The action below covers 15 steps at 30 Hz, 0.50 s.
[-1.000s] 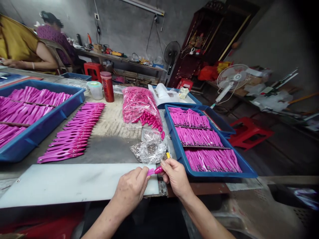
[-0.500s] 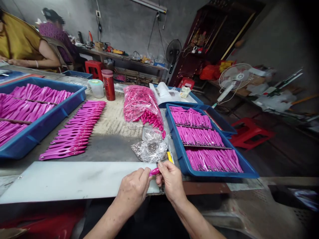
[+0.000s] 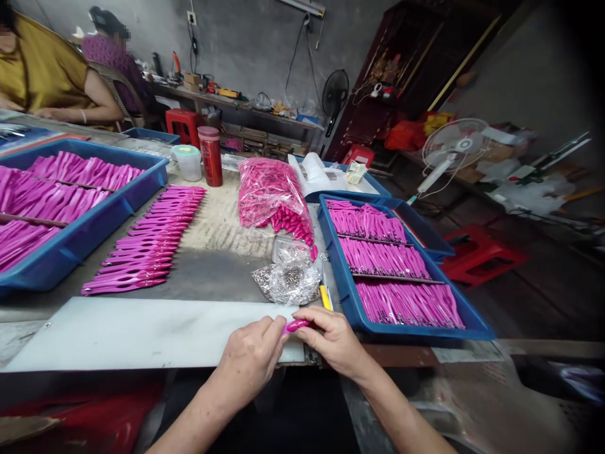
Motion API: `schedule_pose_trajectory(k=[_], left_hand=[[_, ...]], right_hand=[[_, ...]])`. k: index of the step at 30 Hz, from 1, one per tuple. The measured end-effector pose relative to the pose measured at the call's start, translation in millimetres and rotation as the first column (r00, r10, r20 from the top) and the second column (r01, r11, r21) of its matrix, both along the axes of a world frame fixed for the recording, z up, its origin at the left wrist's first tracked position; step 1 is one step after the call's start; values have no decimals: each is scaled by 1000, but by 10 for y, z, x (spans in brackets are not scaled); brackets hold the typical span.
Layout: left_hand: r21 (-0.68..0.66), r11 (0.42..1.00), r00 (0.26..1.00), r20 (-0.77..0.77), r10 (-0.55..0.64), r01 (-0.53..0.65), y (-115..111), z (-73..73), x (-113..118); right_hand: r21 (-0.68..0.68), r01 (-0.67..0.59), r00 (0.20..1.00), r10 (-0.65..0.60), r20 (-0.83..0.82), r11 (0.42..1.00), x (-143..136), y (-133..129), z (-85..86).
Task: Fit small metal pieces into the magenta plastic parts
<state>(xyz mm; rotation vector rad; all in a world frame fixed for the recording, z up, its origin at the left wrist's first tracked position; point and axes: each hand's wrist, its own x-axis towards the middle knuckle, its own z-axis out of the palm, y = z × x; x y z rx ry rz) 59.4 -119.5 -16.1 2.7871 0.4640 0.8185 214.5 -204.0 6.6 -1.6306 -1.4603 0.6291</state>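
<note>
While the left hand (image 3: 253, 353) pinches one end of a pink plastic piece (image 3: 293, 326), the right hand (image 3: 333, 340) holds its glossy magenta tip (image 3: 299, 325) between thumb and fingers; both hands are close together above the right end of a white board (image 3: 142, 328), which lies along the near edge of the table (image 3: 222, 274). Just beyond them is a clear bag of small metal parts (image 3: 290, 280), with a yellow-handled tool (image 3: 325, 297) beside it. At the table's near right corner stands a blue tray (image 3: 420, 331) with three rows of pink pieces (image 3: 392, 258). Farther back lies a bag of magenta tips (image 3: 269, 192), and to its left, a column of tipped pieces (image 3: 146, 246).
</note>
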Motion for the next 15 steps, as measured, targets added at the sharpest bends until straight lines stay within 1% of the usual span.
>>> schedule_pose_trajectory(k=[2,5,10,15], left_hand=[[15,1000,1000,-12,-7,7,-10,13,-5],[48,999,999,-34,-12,14,-14,38,-12],[64,997,999,-32,-32,34,-13,72,-15],[71,996,998,-40,-43,45,-19,90,-18]], right_hand=[[31,-55,995,52,89,998,8,0,36],[81,-96,986,84,144,992,6,-4,43],[86,-140,974,122,192,986,7,-20,16],[78,-167,969,149,197,983,5,-11,9]])
